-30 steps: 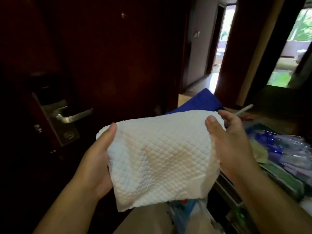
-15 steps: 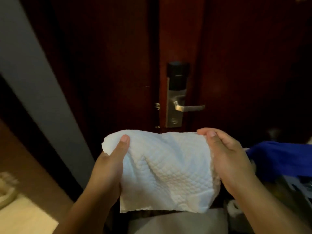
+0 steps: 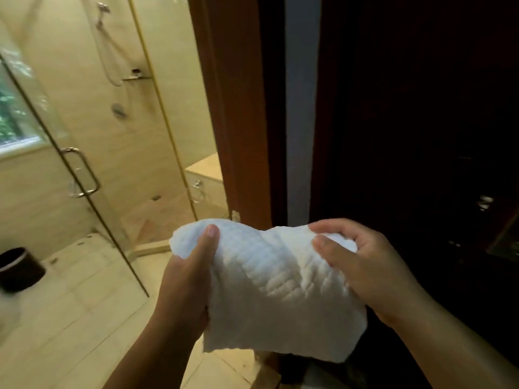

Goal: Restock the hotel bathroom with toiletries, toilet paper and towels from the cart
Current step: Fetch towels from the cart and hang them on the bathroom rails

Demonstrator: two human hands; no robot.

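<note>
White quilted cloth towel (image 3: pixel 280 287) held mid-air beside brown wooden door frame (image 3: pixel 238 108), L hand (image 3: pixel 185 282) pinching left edge, R hand (image 3: pixel 365 265) fingers (image 3: pixel 334 227) curled round right corner; prob best keep both grips firm, carry level into bathroom w/o brushing frame.

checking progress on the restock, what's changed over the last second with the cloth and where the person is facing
The view has swung left, away from the cart, to the bathroom, where a glass shower door and a round black bin now show. The white quilted cloth, earlier spread flat, is now bunched, with the hands closer together. Unchanged: the left hand and right hand still grip its top edge.
</note>
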